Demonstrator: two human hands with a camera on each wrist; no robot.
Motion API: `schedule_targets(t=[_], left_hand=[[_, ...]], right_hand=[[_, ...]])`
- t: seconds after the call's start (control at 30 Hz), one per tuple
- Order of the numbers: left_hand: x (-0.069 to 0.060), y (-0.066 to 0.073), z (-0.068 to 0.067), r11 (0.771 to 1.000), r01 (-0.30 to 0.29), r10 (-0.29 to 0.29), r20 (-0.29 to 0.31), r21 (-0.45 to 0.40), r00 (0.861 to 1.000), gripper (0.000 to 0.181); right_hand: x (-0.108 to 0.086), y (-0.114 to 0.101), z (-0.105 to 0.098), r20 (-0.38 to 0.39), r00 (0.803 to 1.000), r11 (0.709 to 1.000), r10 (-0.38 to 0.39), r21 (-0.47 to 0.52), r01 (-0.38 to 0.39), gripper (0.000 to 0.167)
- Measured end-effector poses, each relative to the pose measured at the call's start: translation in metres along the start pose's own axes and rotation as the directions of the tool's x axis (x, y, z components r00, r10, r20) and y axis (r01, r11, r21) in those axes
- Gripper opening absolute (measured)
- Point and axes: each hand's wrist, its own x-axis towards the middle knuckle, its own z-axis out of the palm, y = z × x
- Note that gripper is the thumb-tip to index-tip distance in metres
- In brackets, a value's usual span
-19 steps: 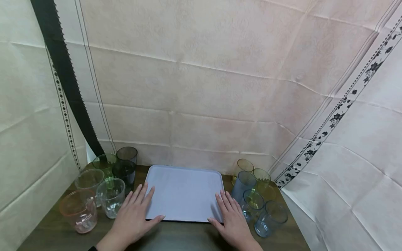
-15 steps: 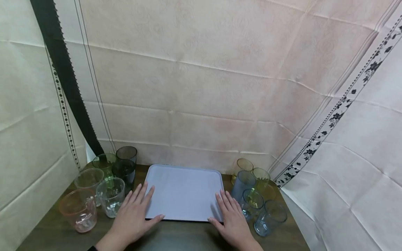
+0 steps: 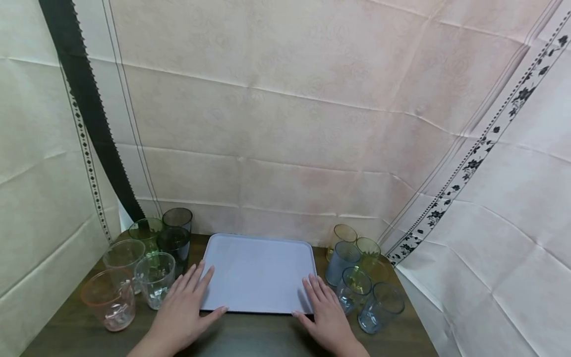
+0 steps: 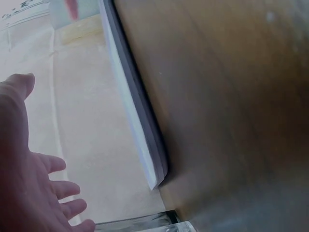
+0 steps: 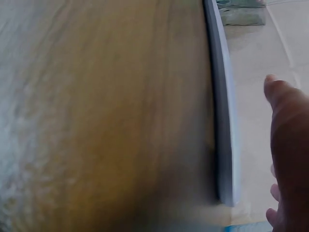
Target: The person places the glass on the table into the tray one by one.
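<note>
We see a pale, creased cloth (image 3: 285,124) rising behind and at both sides, with a black strip (image 3: 91,114) slanting down at the left. Below it stands a brown wooden table (image 3: 256,339).

In the middle of the table, at its far side, lies the tray (image 3: 260,272). We see it as a flat rectangle with rounded corners, plain pale lilac-white and matt across its floor, with a low raised rim. From the wrists, the rim's outer side looks grey-violet, with a dark line along the bottom.

The left hand (image 3: 180,310) is over the tray's near left corner, its fingers extended and slightly apart, the thumb out to the side, holding nothing. The right hand (image 3: 327,315) mirrors it at the near right corner, fingers extended and also holding nothing. In the wrist views, we see both hands apart from the rim.

Left of the tray stand a pink cup (image 3: 117,308), two clear cups (image 3: 155,282), a green glass (image 3: 149,237) and two dark glasses (image 3: 175,246). To the right we find a blue glass (image 3: 342,263), two clear bluish glasses (image 3: 373,315), a yellow-green glass (image 3: 369,254) and an amber glass (image 3: 344,233).
</note>
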Motion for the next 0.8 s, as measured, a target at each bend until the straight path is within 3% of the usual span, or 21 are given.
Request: schedule_targets(t=[0.2, 0.53, 0.67, 0.8], left_hand=[[-0.010, -0.001, -0.011, 0.999, 0.008, -0.009, -0.010, -0.050, 1.000, 0.107], [-0.030, -0.007, -0.023, 0.992, 0.094, -0.094, 0.008, -0.079, 0.996, 0.107], [-0.039, -0.009, -0.028, 0.992, 0.098, -0.102, -0.035, -0.081, 0.994, 0.103], [-0.049, -0.014, -0.035, 0.990, 0.083, -0.099, -0.141, -0.114, 0.985, 0.091]], right_hand=[[-0.003, 0.005, 0.010, 0.049, 0.999, 0.999, 0.021, 0.032, -0.023, 0.089], [-0.005, 0.005, 0.018, 0.079, 0.997, 0.999, -0.002, 0.035, -0.001, 0.086], [-0.006, 0.006, 0.018, 0.099, 0.995, 0.999, -0.009, 0.053, 0.004, 0.082], [-0.005, 0.006, 0.017, 0.152, 0.988, 0.999, 0.003, 0.050, -0.011, 0.080]])
